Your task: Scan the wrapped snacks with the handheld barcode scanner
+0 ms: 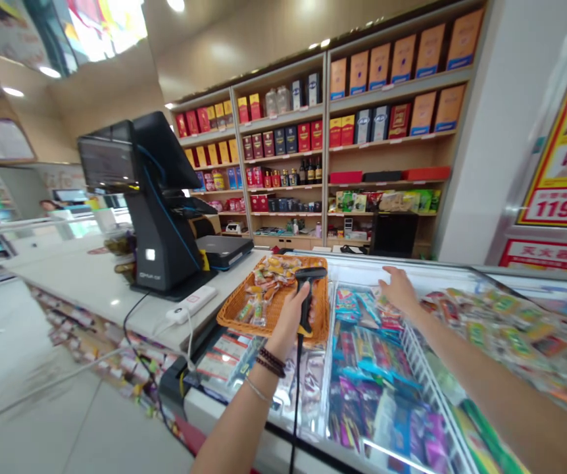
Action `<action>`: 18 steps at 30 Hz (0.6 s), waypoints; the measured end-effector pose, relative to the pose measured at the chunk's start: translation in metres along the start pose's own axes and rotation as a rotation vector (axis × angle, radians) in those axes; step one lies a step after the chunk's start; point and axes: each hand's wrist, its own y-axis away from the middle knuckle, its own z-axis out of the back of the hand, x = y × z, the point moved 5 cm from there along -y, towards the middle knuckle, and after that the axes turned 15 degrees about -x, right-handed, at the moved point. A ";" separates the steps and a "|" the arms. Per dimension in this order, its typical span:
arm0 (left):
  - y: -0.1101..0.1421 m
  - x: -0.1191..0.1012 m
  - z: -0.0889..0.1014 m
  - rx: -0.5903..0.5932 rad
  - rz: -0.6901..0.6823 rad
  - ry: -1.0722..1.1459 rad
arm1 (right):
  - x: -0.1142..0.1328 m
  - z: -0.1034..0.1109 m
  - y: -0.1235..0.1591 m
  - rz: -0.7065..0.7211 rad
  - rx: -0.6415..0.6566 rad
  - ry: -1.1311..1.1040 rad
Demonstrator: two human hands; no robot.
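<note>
My left hand [295,309] is wrapped round the grip of a black barcode scanner [312,273], its head pointing away from me. The scanner is over a woven orange basket [229,315] that holds small wrapped snacks [268,276]. A black cable [297,388] hangs down from the grip. My right hand [398,288] reaches over the chest freezer, fingers apart, with nothing visible in it. Near it are blue and red ice-cream packets [352,304]. More blue and purple packets [372,352] lie closer to me, beside a white wire divider [419,362].
A black till terminal [158,230] stands on the white counter [66,263] at left, near a white power strip [192,304]. Bags of wrapped snacks [505,329] lie on the freezer's right side. Shelves of boxed goods [288,138] line the back wall.
</note>
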 end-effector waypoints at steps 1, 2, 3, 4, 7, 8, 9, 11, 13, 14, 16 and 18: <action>-0.004 -0.008 0.010 -0.048 -0.015 0.016 | 0.012 -0.007 -0.003 0.044 0.003 -0.012; -0.008 -0.015 0.020 -0.093 -0.028 0.027 | 0.027 -0.014 -0.005 0.087 0.017 -0.026; -0.013 -0.021 0.030 -0.133 -0.038 0.035 | 0.044 -0.023 -0.006 0.128 0.039 -0.037; -0.018 -0.026 0.039 -0.166 -0.048 0.043 | 0.063 -0.032 -0.006 0.169 0.068 -0.045; -0.033 -0.036 0.063 -0.226 -0.080 0.060 | 0.124 -0.062 0.001 0.277 0.174 -0.040; -0.038 -0.037 0.069 -0.242 -0.082 0.056 | 0.144 -0.073 0.005 0.309 0.218 -0.033; -0.042 -0.037 0.076 -0.261 -0.083 0.049 | 0.163 -0.084 0.011 0.341 0.267 -0.020; -0.049 -0.034 0.088 -0.302 -0.082 0.035 | 0.194 -0.107 0.026 0.405 0.363 0.016; -0.054 -0.029 0.097 -0.334 -0.083 0.030 | 0.215 -0.127 0.041 0.455 0.437 0.065; -0.055 -0.025 0.101 -0.338 -0.079 0.025 | 0.221 -0.136 0.048 0.471 0.466 0.095; -0.057 -0.019 0.106 -0.334 -0.073 0.010 | 0.227 -0.150 0.059 0.492 0.499 0.166; -0.059 -0.013 0.107 -0.331 -0.073 -0.013 | 0.229 -0.158 0.065 0.509 0.494 0.230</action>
